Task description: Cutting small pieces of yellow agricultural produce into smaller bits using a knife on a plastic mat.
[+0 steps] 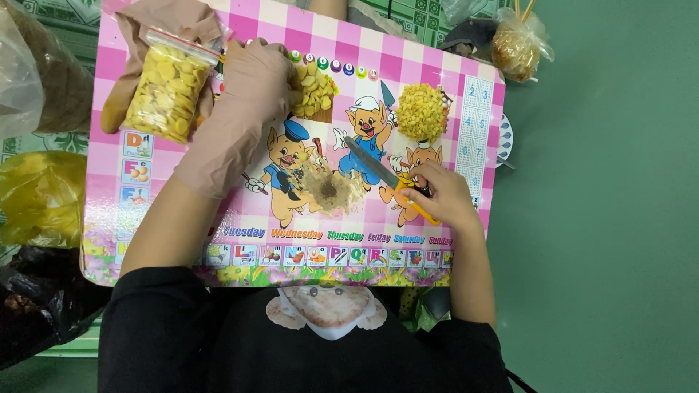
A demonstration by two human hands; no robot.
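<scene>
My left hand (251, 80), in a tan glove, rests on a pile of pale yellow round slices (317, 89) at the back of a pink cartoon table (466, 145). My bare right hand (444, 196) grips the yellow handle of a knife (378, 171), whose grey blade points back-left across the table. Brownish crumbs and residue (328, 189) lie by the blade's tip. A heap of finely chopped yellow pieces (420, 111) sits at the back right.
A clear zip bag of yellow slices (166, 91) lies on a brown glove at the back left. Plastic bags (36, 196) crowd the left side. A bagged golden lump (515, 45) sits on the green floor beyond the table.
</scene>
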